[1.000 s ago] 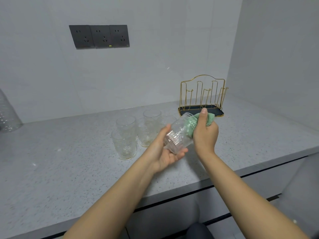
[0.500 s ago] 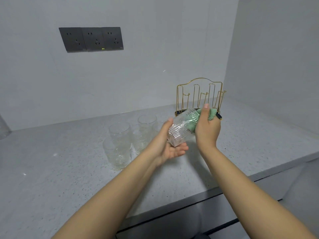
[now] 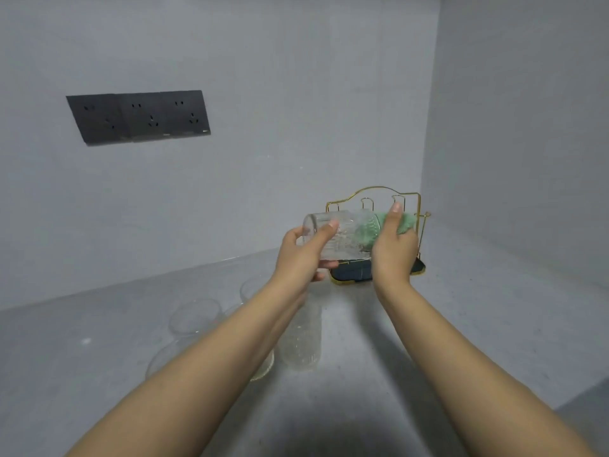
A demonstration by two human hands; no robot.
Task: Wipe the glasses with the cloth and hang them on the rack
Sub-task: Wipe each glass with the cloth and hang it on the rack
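Observation:
A clear ribbed glass (image 3: 339, 237) lies on its side in the air, base to the left. My left hand (image 3: 304, 255) grips its base end, thumb on top. My right hand (image 3: 392, 249) holds a green cloth (image 3: 370, 230) pushed into the glass mouth, with a bit of cloth sticking out past my fingers. Behind both hands stands the gold wire rack (image 3: 408, 206) on its dark tray (image 3: 349, 273), with no glasses on its pegs. Several more clear glasses (image 3: 300, 341) stand on the counter under my left forearm, partly hidden.
The grey speckled counter (image 3: 478, 324) runs into a corner, with walls behind and to the right. A dark triple socket panel (image 3: 138, 118) is on the back wall. The counter's front edge shows at the lower right.
Both hands have lifted the glass higher and farther, up in front of the rack. The glass now lies nearly level. The view has tilted, so the standing glasses sit lower in frame.

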